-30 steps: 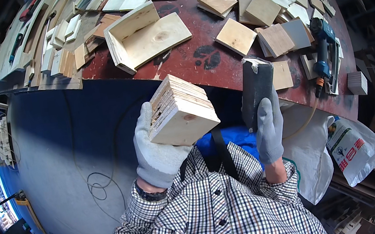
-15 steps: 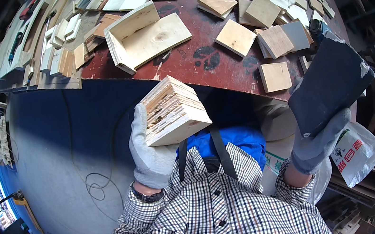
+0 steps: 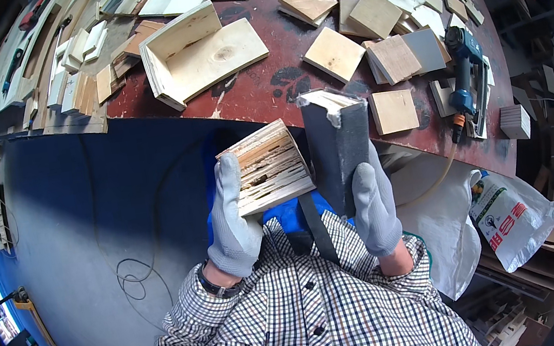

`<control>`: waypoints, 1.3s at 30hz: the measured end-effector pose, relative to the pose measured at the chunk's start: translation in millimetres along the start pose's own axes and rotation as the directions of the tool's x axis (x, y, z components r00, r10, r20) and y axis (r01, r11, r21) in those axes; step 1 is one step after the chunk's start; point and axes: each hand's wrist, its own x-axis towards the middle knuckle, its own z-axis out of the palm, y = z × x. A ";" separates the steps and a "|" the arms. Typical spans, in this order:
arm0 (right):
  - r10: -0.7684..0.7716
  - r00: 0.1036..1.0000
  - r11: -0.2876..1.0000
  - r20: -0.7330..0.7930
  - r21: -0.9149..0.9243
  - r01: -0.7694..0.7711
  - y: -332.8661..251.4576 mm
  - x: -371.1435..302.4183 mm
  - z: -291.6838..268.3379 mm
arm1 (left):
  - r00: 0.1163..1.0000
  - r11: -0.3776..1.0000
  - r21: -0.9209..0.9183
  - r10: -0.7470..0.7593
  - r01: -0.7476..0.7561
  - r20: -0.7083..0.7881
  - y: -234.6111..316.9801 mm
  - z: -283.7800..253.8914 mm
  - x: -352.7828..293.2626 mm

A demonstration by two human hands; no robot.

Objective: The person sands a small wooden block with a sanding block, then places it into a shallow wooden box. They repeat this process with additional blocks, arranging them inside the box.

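A stack of small square wooden boards (image 3: 269, 170), with rough, splintered edges facing up, is gripped in my gloved left hand (image 3: 233, 225). My gloved right hand (image 3: 376, 212) is closed around a black sanding block (image 3: 339, 153), which stands on end with a pale, frayed upper end. The block is right beside the stack; whether the two touch I cannot tell. Both hands are in front of my body, just off the near edge of the red table (image 3: 238, 100).
An open L-shaped wooden piece (image 3: 214, 54) sits on the table. Several square boards (image 3: 335, 55) lie scattered to its right. A blue air nailer (image 3: 463, 76) with a hose is at the right. White bags (image 3: 514, 221) hang below the edge, and a cable (image 3: 139, 274) coils on the floor.
My right hand has swung left with the sanding block, turning it upright next to the stack. The stack has tilted slightly in my left hand. The air nailer has come into fuller view.
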 end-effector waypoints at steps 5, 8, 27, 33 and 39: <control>0.024 0.970 0.990 -0.241 0.141 0.011 -1.0 -3.3 -26.5 | 0.940 0.845 -0.420 -0.332 0.332 0.075 13.0 -7.6 3.6; -0.070 0.879 0.985 -0.471 0.106 0.135 -14.6 -2.4 -30.3 | 0.915 0.789 -0.484 -0.398 0.379 0.068 26.4 -9.7 4.7; -0.121 0.993 0.989 -0.012 -0.090 0.120 -7.2 -3.8 3.9 | 0.966 0.913 -0.315 -0.251 0.259 0.066 23.5 3.4 6.4; -0.080 0.979 0.996 -0.190 -0.047 0.072 -8.4 -12.4 -2.0 | 0.970 0.892 -0.380 -0.224 0.244 0.096 33.4 -0.8 7.2; -0.114 0.897 0.972 -0.427 0.137 0.189 -4.7 -23.4 -24.2 | 0.974 0.913 -0.341 -0.205 0.225 0.095 36.9 -8.3 8.8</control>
